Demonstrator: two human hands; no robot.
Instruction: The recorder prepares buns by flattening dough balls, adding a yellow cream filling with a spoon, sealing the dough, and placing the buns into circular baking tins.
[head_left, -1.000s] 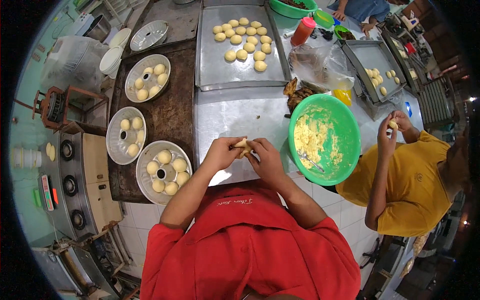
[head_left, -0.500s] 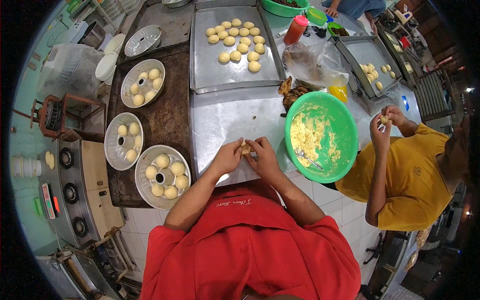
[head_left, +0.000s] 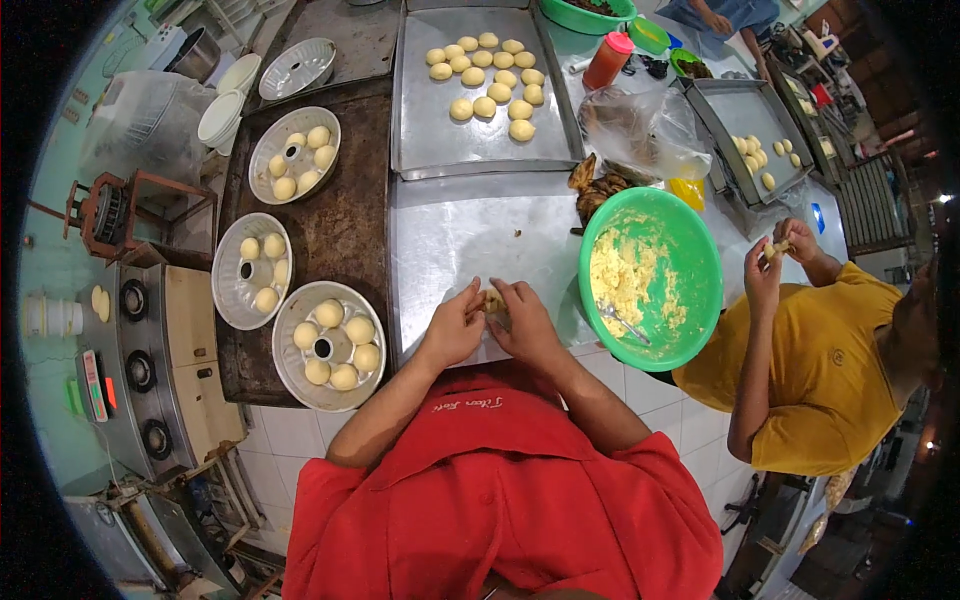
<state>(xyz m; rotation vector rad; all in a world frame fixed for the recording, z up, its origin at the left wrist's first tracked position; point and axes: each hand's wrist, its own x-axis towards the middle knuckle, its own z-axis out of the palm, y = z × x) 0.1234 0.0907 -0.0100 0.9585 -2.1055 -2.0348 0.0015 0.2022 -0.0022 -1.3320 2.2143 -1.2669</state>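
Above the near edge of the metal table, my left hand and my right hand meet, their fingers closed around a small piece of pale dough. The fingers partly cover it; a yellowish middle shows. Just right of my hands stands a green bowl with crumbly yellow filling and a spoon in it. To the left, a fluted ring pan holds several round dough balls about its centre tube.
Two more ring pans with dough balls sit on the dark baking tray. Beyond, a metal tray carries several dough balls. A red bottle and a plastic bag stand behind the bowl. At right, a co-worker in yellow handles dough.
The whole view has shifted slightly. My fingers have moved around the dough, and more of its yellowish middle shows. The co-worker's hands have shifted a little, too.
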